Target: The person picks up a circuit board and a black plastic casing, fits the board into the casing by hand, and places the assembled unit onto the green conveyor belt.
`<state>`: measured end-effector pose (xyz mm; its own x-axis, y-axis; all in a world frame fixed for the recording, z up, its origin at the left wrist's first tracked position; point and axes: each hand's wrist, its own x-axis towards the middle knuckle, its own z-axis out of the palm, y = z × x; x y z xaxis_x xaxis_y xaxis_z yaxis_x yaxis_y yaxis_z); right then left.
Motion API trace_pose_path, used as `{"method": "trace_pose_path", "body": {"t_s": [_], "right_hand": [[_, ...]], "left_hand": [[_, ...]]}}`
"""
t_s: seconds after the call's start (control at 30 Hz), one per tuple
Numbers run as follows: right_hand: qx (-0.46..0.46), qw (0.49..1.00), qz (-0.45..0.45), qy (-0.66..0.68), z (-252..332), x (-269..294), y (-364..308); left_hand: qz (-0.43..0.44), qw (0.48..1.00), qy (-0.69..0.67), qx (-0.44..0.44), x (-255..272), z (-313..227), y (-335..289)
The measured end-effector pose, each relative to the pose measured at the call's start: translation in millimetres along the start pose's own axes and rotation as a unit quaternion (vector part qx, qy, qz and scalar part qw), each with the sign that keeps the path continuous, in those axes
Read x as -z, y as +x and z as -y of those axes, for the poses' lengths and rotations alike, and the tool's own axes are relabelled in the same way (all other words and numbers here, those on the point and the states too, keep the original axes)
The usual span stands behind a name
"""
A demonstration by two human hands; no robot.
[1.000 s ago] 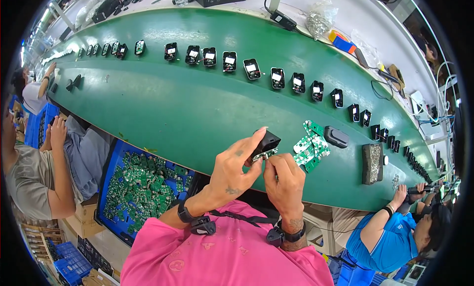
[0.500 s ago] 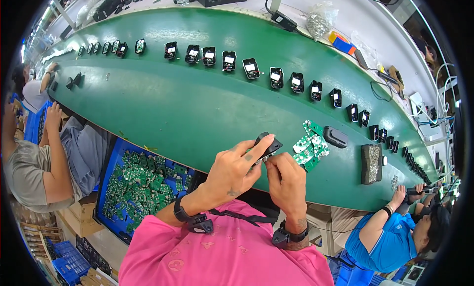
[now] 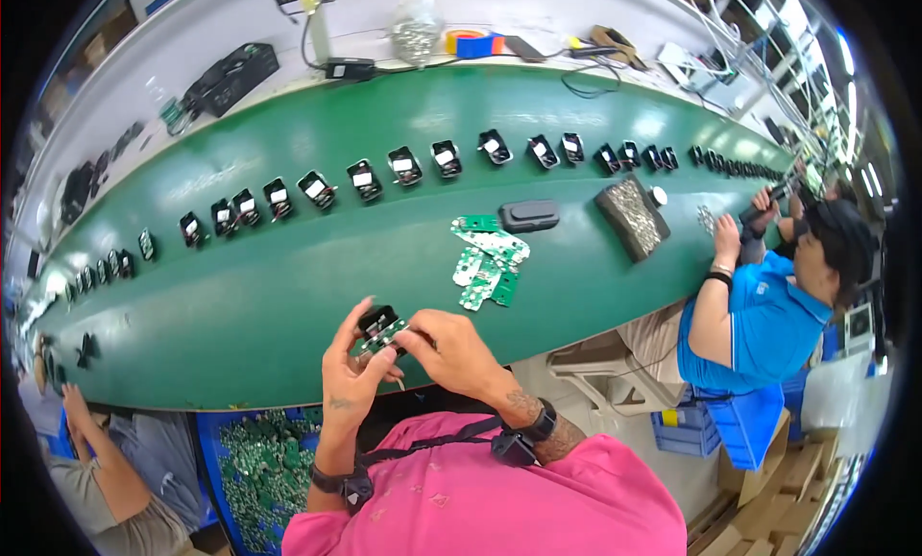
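Over the near edge of the green table, my left hand [image 3: 348, 374] is wrapped round a small black plastic housing [image 3: 375, 316], its open side showing. A green circuit board [image 3: 386, 335] lies at the mouth of that housing. My right hand [image 3: 451, 350] has its thumb and fingers closed on the board's right end. How far the board sits inside is hidden by my fingers. Just beyond my hands lies a loose pile of green-and-white circuit boards [image 3: 492, 258], with a closed dark oblong case [image 3: 529, 215] touching or close to its far side.
A long row of open black housings [image 3: 365, 180] curves across the table [image 3: 240, 316]. To the right stands a dark block-shaped tray of small metal pieces [image 3: 634, 218]. A blue bin [image 3: 213, 460] of circuit boards is at lower left. Co-workers sit at both sides, one in a blue shirt [image 3: 749, 326].
The whole view has swung to the right. My hands have turned the housing, so its open side and the circuit board now show. The loose pile looks unchanged.
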<state>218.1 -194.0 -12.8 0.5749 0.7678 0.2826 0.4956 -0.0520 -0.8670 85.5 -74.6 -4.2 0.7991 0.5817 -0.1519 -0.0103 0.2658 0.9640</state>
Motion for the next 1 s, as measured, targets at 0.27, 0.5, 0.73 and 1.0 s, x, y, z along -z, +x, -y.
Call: {"method": "trace_pose_path", "body": {"t_s": [0.27, 0.5, 0.73, 1.0], "right_hand": [[0.128, 0.988, -0.058, -0.069, 8, -1, -9], [0.047, 0.996, -0.026, 0.075, 12, -9, -7], [-0.149, 0.957, 0.044, 0.245, 5, 13, -11], [-0.124, 0.989, 0.023, 0.082, 20, 14, 1]], "left_hand": [[0.014, 0.999, 0.049, 0.003, -5, 8, 8], [-0.039, 0.985, 0.137, -0.097, -6, 9, 5], [0.005, 0.984, 0.149, -0.097, -14, 4, 7], [-0.036, 0.918, 0.299, -0.257, -16, 4, 5]]}}
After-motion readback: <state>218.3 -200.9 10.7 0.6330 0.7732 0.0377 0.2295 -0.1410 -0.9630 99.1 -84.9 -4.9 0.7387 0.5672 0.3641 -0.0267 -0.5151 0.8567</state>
